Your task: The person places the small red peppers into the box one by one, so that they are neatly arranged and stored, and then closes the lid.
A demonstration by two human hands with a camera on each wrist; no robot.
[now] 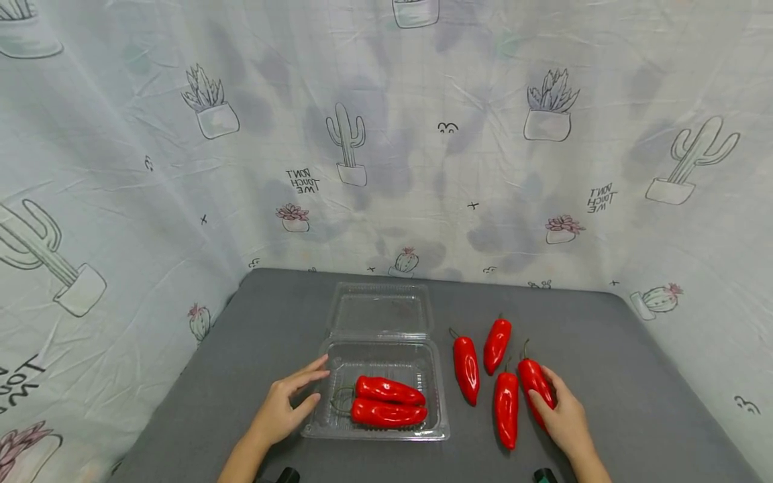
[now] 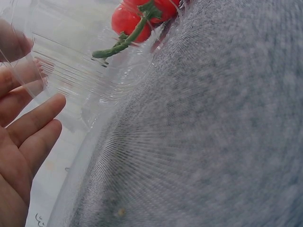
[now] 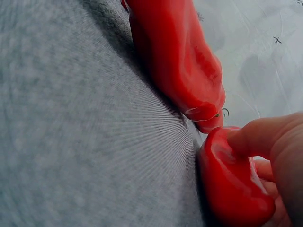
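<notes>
A clear plastic clamshell box stands with its lid folded back, and two red peppers lie side by side in its base, green stems to the left. My left hand is at the box's left wall, fingers extended and spread; the left wrist view shows the fingers by the ribbed plastic. On the right, my right hand holds the rightmost red pepper between thumb and fingers. In the right wrist view this pepper is against the grey cloth, with the thumb on it.
Three more red peppers lie between the box and my right hand: one nearest the box, one farther back, one nearer the front. The open lid extends toward the back. A patterned curtain surrounds the grey table.
</notes>
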